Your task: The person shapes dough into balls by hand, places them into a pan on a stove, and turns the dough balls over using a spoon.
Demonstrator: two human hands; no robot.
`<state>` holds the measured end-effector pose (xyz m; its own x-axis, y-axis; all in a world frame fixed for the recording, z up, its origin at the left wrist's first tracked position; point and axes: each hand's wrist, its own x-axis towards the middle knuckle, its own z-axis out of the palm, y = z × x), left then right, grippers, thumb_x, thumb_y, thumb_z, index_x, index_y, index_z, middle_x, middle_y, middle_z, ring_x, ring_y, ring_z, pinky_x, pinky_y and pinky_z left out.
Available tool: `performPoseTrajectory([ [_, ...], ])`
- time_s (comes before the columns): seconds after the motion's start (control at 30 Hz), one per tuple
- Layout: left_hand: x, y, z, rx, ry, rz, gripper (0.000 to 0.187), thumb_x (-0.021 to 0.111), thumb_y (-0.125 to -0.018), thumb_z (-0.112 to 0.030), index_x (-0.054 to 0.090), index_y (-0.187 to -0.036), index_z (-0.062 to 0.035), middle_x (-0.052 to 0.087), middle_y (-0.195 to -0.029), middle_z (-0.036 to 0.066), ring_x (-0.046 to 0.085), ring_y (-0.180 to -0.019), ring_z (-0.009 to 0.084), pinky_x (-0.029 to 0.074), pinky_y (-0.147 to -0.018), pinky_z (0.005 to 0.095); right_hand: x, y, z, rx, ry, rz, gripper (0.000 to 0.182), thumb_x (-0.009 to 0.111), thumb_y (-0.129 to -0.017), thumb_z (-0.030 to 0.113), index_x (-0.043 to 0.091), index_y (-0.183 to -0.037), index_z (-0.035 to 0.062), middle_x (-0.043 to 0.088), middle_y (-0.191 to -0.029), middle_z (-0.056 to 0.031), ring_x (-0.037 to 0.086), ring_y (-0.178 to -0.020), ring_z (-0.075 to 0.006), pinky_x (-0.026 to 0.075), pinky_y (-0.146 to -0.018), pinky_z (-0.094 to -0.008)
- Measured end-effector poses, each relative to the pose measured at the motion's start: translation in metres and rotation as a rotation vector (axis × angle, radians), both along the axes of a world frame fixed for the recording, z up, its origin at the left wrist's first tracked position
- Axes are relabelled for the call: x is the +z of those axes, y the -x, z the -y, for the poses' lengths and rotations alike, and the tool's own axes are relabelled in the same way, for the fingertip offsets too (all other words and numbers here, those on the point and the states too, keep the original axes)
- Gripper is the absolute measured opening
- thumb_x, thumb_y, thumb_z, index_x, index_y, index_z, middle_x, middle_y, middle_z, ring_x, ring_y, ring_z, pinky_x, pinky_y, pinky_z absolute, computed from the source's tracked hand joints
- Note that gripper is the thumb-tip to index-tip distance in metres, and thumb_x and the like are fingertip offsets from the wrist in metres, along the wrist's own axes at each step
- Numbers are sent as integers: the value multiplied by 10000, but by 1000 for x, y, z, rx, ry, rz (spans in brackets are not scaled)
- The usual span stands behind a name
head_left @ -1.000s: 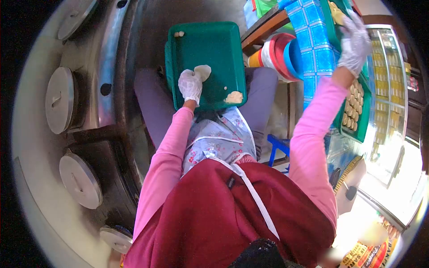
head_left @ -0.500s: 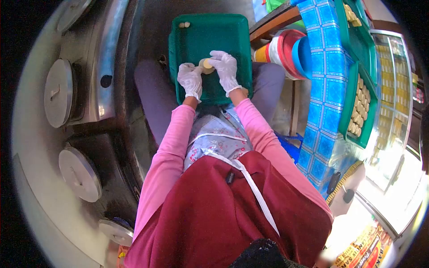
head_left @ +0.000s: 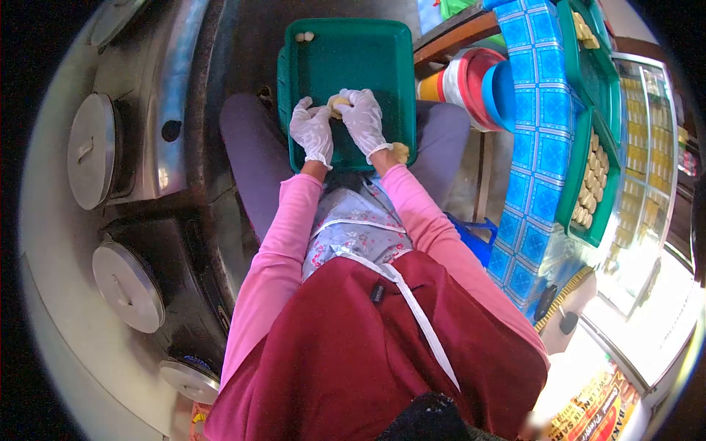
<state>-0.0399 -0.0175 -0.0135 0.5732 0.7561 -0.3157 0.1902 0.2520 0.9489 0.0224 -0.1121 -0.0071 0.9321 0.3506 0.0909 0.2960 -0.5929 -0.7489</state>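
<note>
On my lap rests a green plastic tray [head_left: 357, 59]. Above it my gloved left hand [head_left: 312, 132] and gloved right hand [head_left: 363, 121] meet over a small pale piece of dough [head_left: 338, 104]. My right fingers curl over the dough, and my left fingertips pinch its near side. Part of it is hidden by the fingers. Two small dough balls [head_left: 304, 36] sit together in the tray's far left corner. A yellowish lump of dough [head_left: 400, 152] lies at the near right corner, beside my right wrist.
To the right, a table with a blue checked cloth [head_left: 543, 147] holds green trays, one with rows of pale dough pieces [head_left: 593, 180]. Red and blue basins [head_left: 498, 95] are stacked beneath. Round metal lids [head_left: 93, 151] line the left, and a glass display case [head_left: 647, 140] stands far right.
The flat dough disc with a yellow piece on it is now gathered between my fingers. My right hand has moved slightly left and down, uncovering the yellowish lump by the wrist.
</note>
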Motion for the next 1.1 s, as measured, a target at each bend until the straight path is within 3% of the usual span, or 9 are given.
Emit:
performPoseTrajectory([
  [0.27,30,-9,9,-159,-128,-4,358,699,-859,-88,624,-1159,92,722,-947,109,659,-830,159,513,-748,281,9,-9,1,88,17,-99,233,685,-786,169,724,-977,42,662,-983,-199,625,-965,-384,503,-853,-444],
  [0.3,29,-10,3,-264,-288,-83,306,627,-911,-232,695,-1054,31,721,-903,190,689,-780,289,518,-743,351,4,-13,3,113,29,-117,234,695,-786,189,727,-964,41,668,-968,-194,629,-956,-382,505,-847,-445],
  [0.43,47,-12,-6,-354,-484,-79,313,569,-935,-261,715,-900,13,698,-884,227,675,-842,393,508,-733,427,14,-11,-2,33,26,-204,278,737,-771,255,740,-941,34,707,-931,-172,659,-927,-370,517,-826,-441],
  [0.53,41,-4,-16,-342,-478,-223,266,621,-911,-219,734,-963,16,738,-873,150,695,-792,239,511,-746,352,20,-7,-4,-55,27,-147,277,746,-750,251,754,-935,45,726,-905,-167,693,-860,-351,532,-769,-420],
  [0.7,0,7,-4,-305,-419,-212,258,628,-848,-209,751,-960,-13,708,-862,220,688,-835,380,522,-776,429,16,-20,1,-67,-206,-487,221,755,-752,199,768,-902,37,735,-797,-101,696,-670,-209,528,-598,-336],
  [0.8,8,5,4,-252,-607,-195,247,637,-847,-209,747,-922,-1,717,-854,195,699,-786,324,527,-759,400,14,-22,7,-83,-264,-614,186,747,-776,161,766,-900,24,729,-776,-66,669,-617,-143,513,-532,-297],
  [0.9,25,-2,1,-220,-140,-187,202,659,-867,-147,741,-978,1,735,-911,86,695,-838,204,525,-767,311,16,-26,14,-48,-309,-713,197,723,-815,139,752,-974,27,725,-822,-50,647,-625,-122,506,-535,-271],
  [1.0,9,-10,-8,-111,504,67,200,702,-859,-153,711,-946,26,715,-855,94,667,-711,173,535,-660,299,22,-31,24,25,-359,-764,204,683,-848,134,739,-1002,13,714,-824,-60,631,-616,-123,503,-542,-259],
  [1.1,18,-7,-10,-240,576,59,167,712,-850,-71,693,-981,30,709,-896,108,676,-734,197,553,-668,289,23,-31,32,107,-415,-788,211,676,-847,126,729,-999,-10,709,-811,-75,626,-610,-124,503,-546,-256],
])
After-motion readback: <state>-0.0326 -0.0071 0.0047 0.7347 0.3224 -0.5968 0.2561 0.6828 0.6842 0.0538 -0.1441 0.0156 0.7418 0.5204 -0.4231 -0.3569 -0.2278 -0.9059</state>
